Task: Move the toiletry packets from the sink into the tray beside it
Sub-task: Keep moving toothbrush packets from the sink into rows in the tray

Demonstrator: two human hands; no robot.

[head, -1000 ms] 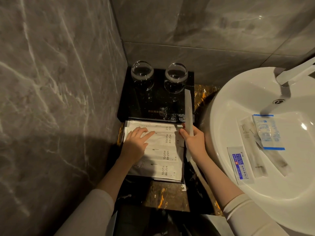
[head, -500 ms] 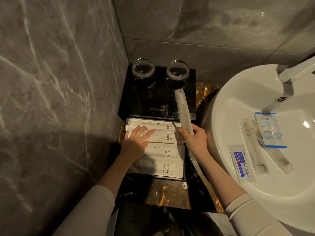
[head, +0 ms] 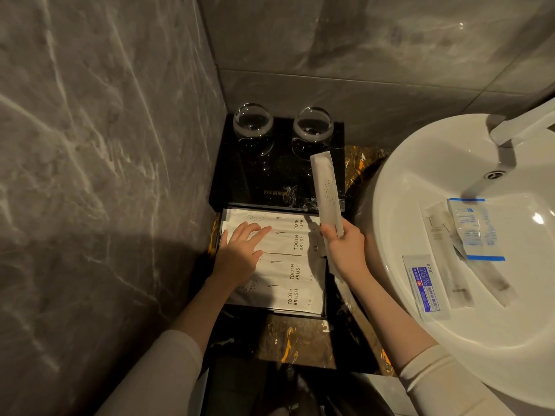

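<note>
"TOOTH BRUSH" is showing on the white packets (head: 295, 270) lying in the tray (head: 329, 295); right of it, a sink (head: 420, 340) sachet (head: 425, 286) is reading "75%".

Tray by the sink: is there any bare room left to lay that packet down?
Hardly. The toothbrush packets fill the tray edge to edge, with the left hand flat on them. Bare spots: the black stand between the two glasses and the tray, and the marble counter just below it.
</note>
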